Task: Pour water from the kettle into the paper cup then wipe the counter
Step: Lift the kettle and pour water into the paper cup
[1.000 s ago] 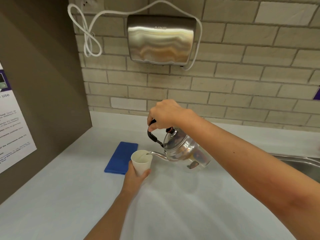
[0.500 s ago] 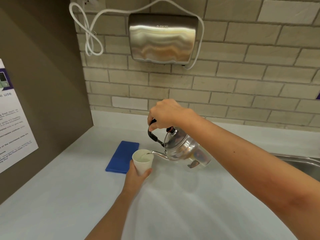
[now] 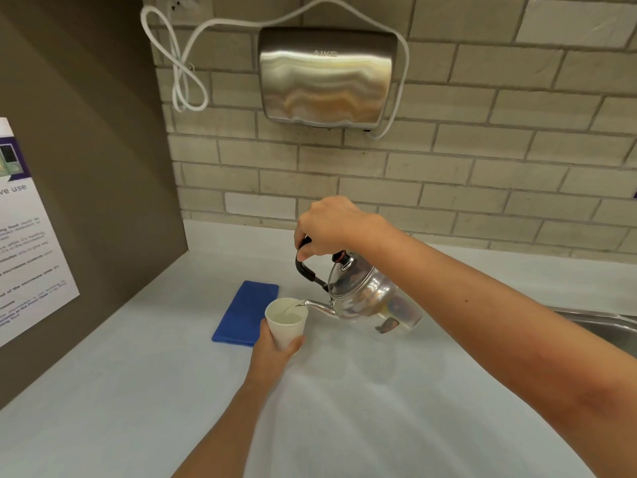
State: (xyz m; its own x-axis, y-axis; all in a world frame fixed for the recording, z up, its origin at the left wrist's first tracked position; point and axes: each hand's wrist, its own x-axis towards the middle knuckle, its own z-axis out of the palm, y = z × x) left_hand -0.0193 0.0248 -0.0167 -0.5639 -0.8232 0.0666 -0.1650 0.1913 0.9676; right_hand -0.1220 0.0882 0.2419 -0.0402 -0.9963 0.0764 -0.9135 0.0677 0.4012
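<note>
A shiny steel kettle (image 3: pixel 368 301) with a black handle hangs tilted to the left above the counter, and my right hand (image 3: pixel 331 225) grips its handle from above. Its thin spout reaches over the rim of a white paper cup (image 3: pixel 286 322), and water stands inside the cup. My left hand (image 3: pixel 272 353) wraps the cup's lower half from below and lifts it slightly off the counter. A folded blue cloth (image 3: pixel 246 312) lies flat on the pale counter (image 3: pixel 138 391), just left of and behind the cup.
A steel sink (image 3: pixel 606 326) edge shows at the right. A metal hand dryer (image 3: pixel 325 77) with a white cord hangs on the brick wall above. A brown side panel with a printed notice (image 3: pixel 24 243) closes off the left.
The kettle and cup hold nearly the same pose. The water level in the cup looks a little higher than before.
</note>
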